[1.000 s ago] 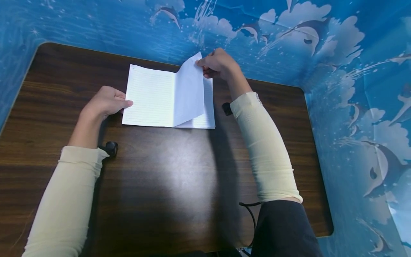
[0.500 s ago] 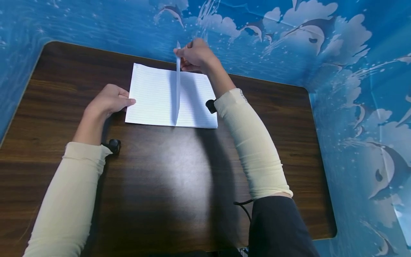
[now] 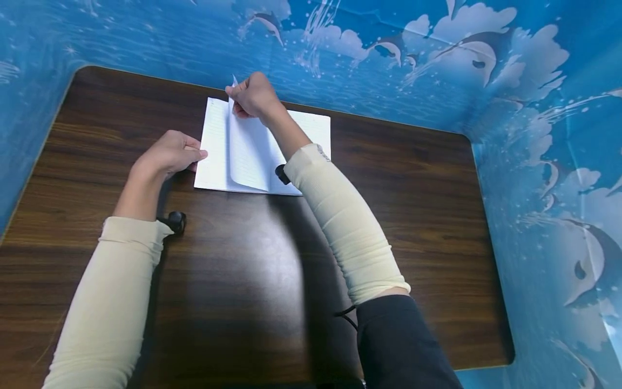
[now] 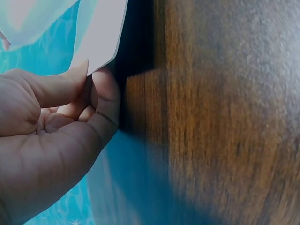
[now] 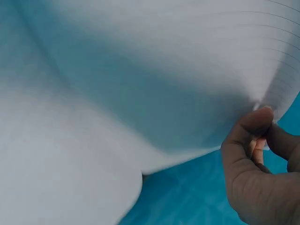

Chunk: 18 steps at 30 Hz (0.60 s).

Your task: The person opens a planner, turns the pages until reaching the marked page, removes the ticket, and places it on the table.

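Note:
An open notebook (image 3: 211, 167) with lined white pages lies near the table's far edge. My left hand (image 3: 170, 153) pinches its left edge between thumb and curled fingers; the left wrist view shows the thumb on top of the notebook's corner (image 4: 104, 37). Over the left half of the notebook, my right hand (image 3: 255, 97) pinches the top corner of a single page (image 3: 248, 154). That page is lifted and bowed, leaning to the left. In the right wrist view, thumb and finger grip the lined page (image 5: 197, 61) at its edge. My right forearm hides part of the right-hand page.
The dark wooden table (image 3: 427, 216) extends around the notebook on all sides. A blue wall covering (image 3: 170, 43) with dolphins runs along the far and right sides. A black cable (image 3: 346, 313) shows beside the right sleeve.
My right hand has carried the page from the right side, through upright, over to the left half. My left hand stays at the notebook's left edge.

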### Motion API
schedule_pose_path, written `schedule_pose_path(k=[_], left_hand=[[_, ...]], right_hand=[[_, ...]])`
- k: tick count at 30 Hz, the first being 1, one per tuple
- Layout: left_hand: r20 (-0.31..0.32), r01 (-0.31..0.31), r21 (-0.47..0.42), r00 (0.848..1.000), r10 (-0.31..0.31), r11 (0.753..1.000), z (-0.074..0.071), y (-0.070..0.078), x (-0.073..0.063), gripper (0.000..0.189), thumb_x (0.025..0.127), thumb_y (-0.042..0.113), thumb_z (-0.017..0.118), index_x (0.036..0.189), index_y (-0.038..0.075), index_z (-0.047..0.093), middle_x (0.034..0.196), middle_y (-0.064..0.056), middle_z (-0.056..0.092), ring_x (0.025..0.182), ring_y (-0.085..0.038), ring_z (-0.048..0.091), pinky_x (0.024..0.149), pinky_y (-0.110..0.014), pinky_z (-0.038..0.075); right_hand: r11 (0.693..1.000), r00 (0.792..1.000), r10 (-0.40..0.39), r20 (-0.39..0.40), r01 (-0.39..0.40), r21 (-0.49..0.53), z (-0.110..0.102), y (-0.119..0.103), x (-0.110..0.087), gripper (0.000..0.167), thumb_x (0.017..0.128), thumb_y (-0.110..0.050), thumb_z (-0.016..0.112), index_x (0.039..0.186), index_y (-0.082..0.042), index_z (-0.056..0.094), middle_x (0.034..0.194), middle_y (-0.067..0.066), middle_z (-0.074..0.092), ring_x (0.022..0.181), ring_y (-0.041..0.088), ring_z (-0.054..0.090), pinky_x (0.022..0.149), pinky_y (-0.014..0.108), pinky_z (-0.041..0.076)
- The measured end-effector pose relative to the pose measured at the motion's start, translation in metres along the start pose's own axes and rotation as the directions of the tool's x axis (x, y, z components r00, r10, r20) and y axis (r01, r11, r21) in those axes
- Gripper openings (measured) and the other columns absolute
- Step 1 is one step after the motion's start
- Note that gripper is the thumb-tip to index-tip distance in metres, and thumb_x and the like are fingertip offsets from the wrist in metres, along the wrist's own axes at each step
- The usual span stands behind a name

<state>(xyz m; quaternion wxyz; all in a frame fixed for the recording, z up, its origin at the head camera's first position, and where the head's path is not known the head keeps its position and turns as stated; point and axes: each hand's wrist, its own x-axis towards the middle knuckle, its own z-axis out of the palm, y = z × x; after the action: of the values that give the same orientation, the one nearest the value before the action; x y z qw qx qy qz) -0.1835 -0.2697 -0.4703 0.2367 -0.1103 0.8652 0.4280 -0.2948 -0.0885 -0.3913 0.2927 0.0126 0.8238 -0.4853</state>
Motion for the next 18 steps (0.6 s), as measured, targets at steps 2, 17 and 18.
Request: schedule_pose_path(k=[2,17,18], left_hand=[[0.008,-0.004,-0.009,1.0,0.004,1.0,-0.001,-0.001,0.0,0.033,0.113,0.022,0.055,0.12,-0.008,0.067,0.074,0.0,0.063,0.069,-0.015,0.051,0.067,-0.033,0.042],[0.025,-0.016,-0.109,1.0,0.019,0.994,-0.001,-0.003,-0.002,0.056,0.114,0.039,0.05,0.132,-0.013,0.063,0.075,0.005,0.064,0.072,-0.009,0.058,0.068,-0.028,0.049],[0.026,-0.02,-0.091,0.999,0.022,0.996,-0.001,-0.003,-0.003,0.054,0.113,0.038,0.054,0.132,-0.012,0.064,0.073,0.005,0.064,0.072,-0.011,0.057,0.068,-0.03,0.047]], right_hand=[[0.999,1.0,-0.013,-0.021,0.012,-0.043,0.014,0.003,0.005,0.03,0.11,-0.024,0.063,0.093,-0.001,0.074,0.063,0.001,0.061,0.057,0.009,0.057,0.062,0.02,0.054],[0.997,0.974,0.075,-0.213,-0.066,0.048,0.076,0.037,0.035,0.014,0.105,-0.012,0.069,0.094,-0.007,0.075,0.067,0.002,0.073,0.05,0.005,0.061,0.056,0.014,0.054],[0.995,0.972,0.083,-0.219,-0.067,0.079,0.077,0.037,0.036,0.012,0.105,-0.011,0.07,0.094,-0.007,0.074,0.068,0.004,0.074,0.049,0.006,0.06,0.056,0.014,0.054]])
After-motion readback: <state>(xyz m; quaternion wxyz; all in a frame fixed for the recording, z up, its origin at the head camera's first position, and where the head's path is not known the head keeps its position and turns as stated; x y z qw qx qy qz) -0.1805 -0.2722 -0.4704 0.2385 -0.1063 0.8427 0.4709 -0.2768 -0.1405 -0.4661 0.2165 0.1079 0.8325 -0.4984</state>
